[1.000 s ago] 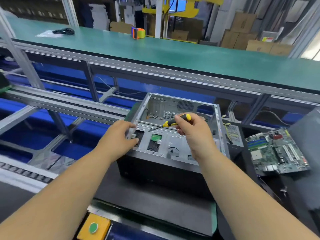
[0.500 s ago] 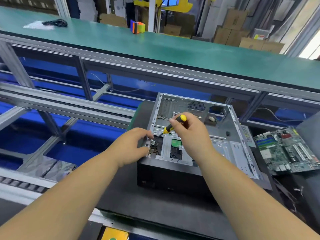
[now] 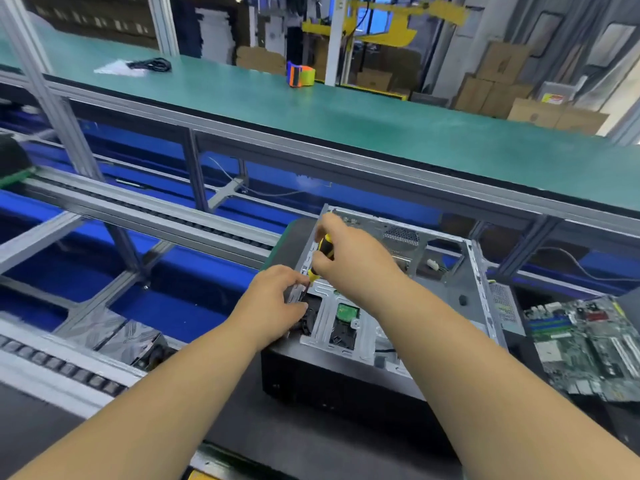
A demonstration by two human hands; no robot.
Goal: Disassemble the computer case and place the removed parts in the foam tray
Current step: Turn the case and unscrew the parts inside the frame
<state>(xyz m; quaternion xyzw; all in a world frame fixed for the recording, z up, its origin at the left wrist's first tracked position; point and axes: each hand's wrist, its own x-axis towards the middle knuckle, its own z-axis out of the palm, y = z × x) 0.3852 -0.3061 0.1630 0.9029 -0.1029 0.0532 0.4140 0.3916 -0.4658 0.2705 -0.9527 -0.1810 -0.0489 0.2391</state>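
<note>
- Gripping a yellow-and-black screwdriver (image 3: 322, 252), the right hand (image 3: 349, 258) has its fingers curled round the handle; the tool stands tilted, its tip hidden down at the near-left corner of the case (image 3: 398, 327).
- The left hand (image 3: 277, 303) sits just left of that tip, fingers curled and pinching the case's left metal edge beside the drive bay.
- One case, open on top, lies on a black mat (image 3: 242, 403) at the near side of the line, right under both hands.
- One green drive board (image 3: 344, 311) shows through a cutout in the bay plate, just beside the right wrist.
- One motherboard (image 3: 585, 344) lies to the right, apart from the case.
- One orange tape dispenser (image 3: 300, 75) and one black cable (image 3: 150, 64) sit far off on the green bench (image 3: 381, 126).
- Both forearms cross the case's near side and hide part of the plate.
- Grey conveyor rails (image 3: 138, 209) run to the left.
</note>
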